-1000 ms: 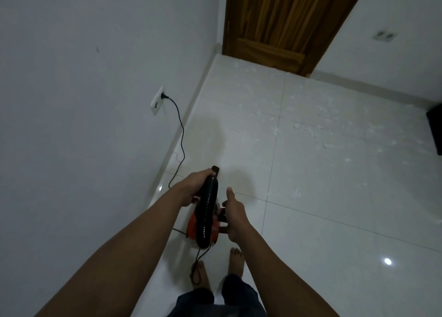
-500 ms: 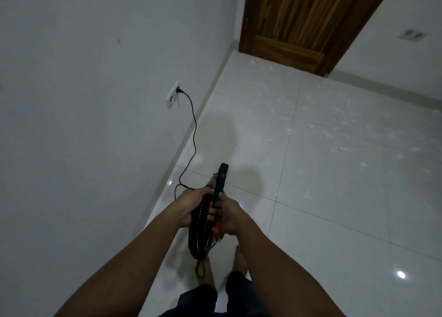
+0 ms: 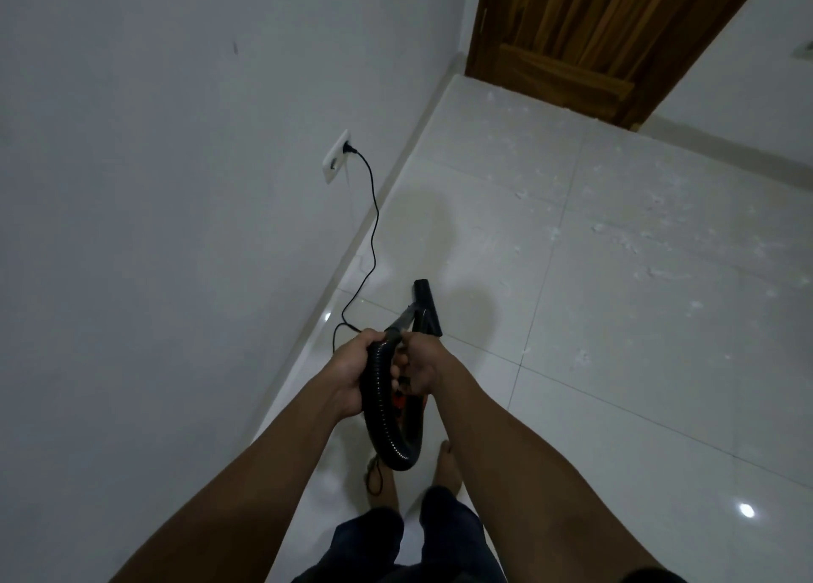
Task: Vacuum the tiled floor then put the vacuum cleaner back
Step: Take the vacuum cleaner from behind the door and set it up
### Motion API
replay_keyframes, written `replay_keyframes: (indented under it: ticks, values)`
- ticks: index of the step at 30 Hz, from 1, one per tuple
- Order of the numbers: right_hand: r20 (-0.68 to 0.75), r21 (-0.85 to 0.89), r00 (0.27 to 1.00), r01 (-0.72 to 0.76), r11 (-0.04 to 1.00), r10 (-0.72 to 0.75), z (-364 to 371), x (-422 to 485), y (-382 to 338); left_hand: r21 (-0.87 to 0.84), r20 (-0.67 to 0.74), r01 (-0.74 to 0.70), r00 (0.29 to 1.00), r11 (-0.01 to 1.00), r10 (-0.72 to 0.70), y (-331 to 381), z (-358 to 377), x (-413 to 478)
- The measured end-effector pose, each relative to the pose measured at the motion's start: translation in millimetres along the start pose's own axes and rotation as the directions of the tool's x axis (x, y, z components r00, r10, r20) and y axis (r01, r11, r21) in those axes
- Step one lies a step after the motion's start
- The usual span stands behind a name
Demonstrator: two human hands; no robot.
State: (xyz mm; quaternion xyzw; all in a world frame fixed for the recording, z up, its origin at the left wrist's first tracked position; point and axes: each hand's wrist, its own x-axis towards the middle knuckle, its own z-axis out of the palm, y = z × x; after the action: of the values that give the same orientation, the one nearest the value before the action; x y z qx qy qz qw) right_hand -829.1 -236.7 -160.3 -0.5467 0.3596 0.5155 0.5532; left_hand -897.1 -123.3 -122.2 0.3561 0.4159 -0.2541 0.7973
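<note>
Gripping the looped black ribbed hose (image 3: 375,411) in my left hand (image 3: 350,373), I clasp the orange vacuum cleaner (image 3: 399,401) in my right hand (image 3: 420,362).

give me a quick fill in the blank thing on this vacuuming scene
The black cord is plugged into a socket on the ___.
The left hand grips the ribbed black ___.
White scraps lie on the floor in front of the wooden ___.
Missing words: wall; hose; door.

Black-hosed vacuum cleaner (image 3: 377,411) held aloft, body apparently orange; tiled floor (image 3: 616,384) white, debris-strewn.
</note>
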Motion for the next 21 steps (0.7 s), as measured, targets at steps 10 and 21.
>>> replay_keyframes:
  ticks: [10,21]
  values:
    - [0.06,0.264,0.996,0.042,0.964,-0.059,3,23,-41,0.234,0.076,-0.253,0.967,0.939,0.242,-3,22,-21]
    - [-0.058,-0.272,0.993,0.083,0.959,-0.103,-22,19,-81,0.732,0.126,-0.359,0.907,0.579,0.402,-25,32,-18]
